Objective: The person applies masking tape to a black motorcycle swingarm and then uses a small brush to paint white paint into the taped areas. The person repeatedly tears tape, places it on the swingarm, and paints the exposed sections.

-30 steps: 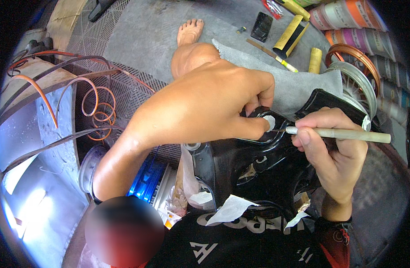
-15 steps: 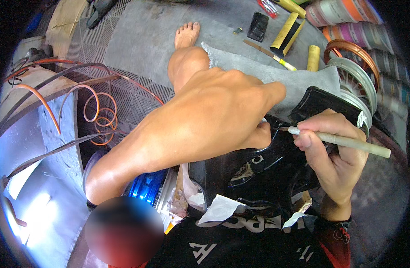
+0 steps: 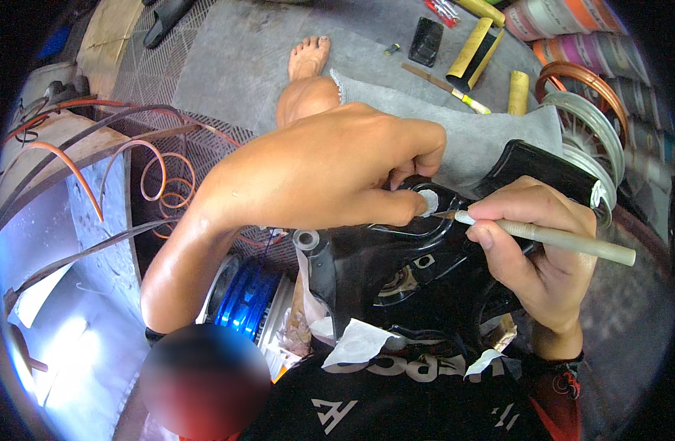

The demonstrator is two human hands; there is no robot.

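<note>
A glossy black moulded part (image 3: 359, 261) lies across my lap, with openings and a ring-shaped recess. Beside that recess is a small round whitish patch (image 3: 429, 202). My left hand (image 3: 337, 169) reaches over the part, its thumb stretched out to the patch's edge. Its fingers are bent and apart from the thumb, nothing visible between them. My right hand (image 3: 539, 246) pinches a slim pen-like tool (image 3: 572, 241) with a pale handle. Its thin, dark pointed tip is close to the patch; whether it touches cannot be made out.
White paper scraps (image 3: 361, 342) lie on the near side. A blue wheel rim (image 3: 243, 294) is at left, with coiled orange hoses (image 3: 161, 173) beyond. Grey cloth (image 3: 455, 132) covers my leg. A phone (image 3: 426, 42), a flat tool (image 3: 436, 81), yellow tubes (image 3: 519, 92) and wheel rims (image 3: 591, 125) stand farther off.
My left hand has drawn back to the left and its fingers have lifted, uncovering the round patch and recess. My right hand has shifted slightly left with the tool.
</note>
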